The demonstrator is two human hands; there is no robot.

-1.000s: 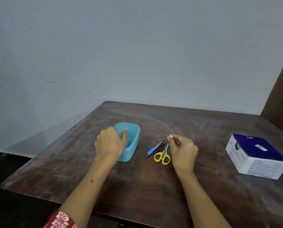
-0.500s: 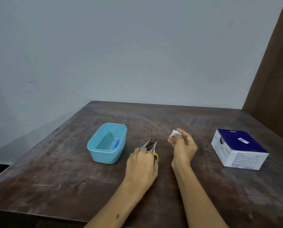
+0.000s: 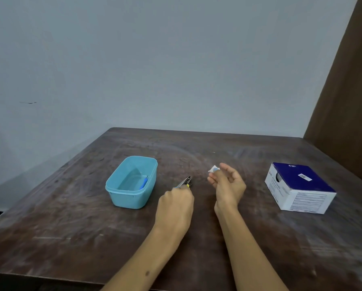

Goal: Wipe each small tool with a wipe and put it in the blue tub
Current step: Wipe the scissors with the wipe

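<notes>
left hand (image 3: 175, 203), knuckles up over the small tools (image 3: 185, 182) on the surface (image 3: 70, 227), fingers curled down onto them; only metal tips and a fleck of yellow handle show past the knuckles, so which tool is gripped cannot be told. right hand (image 3: 228, 185), raised just right of the tools, palm turned inward, pinching a small folded wipe (image 3: 213, 169) at the fingertips (image 3: 210, 179). blue tub (image 3: 131, 182), to the left of the left hand and apart from it, with one blue-handled tool (image 3: 144, 183) lying against its right inner wall. white and dark blue box (image 3: 297, 190), well to the right.

step in hand, as a judgement: pick-up of the next tool, one tool being already in the tub and at least two left outside. the next move calls for the left hand to lift a single tool out of the close pair and carry it to the wipe, so that the right hand can draw the wipe along it before it goes to the tub.

against the frame half a second earlier, the left hand has closed further over the tools and hides more of the yellow handle; a full second earlier it was at the tub. the right hand holds the wipe much as before.
</notes>
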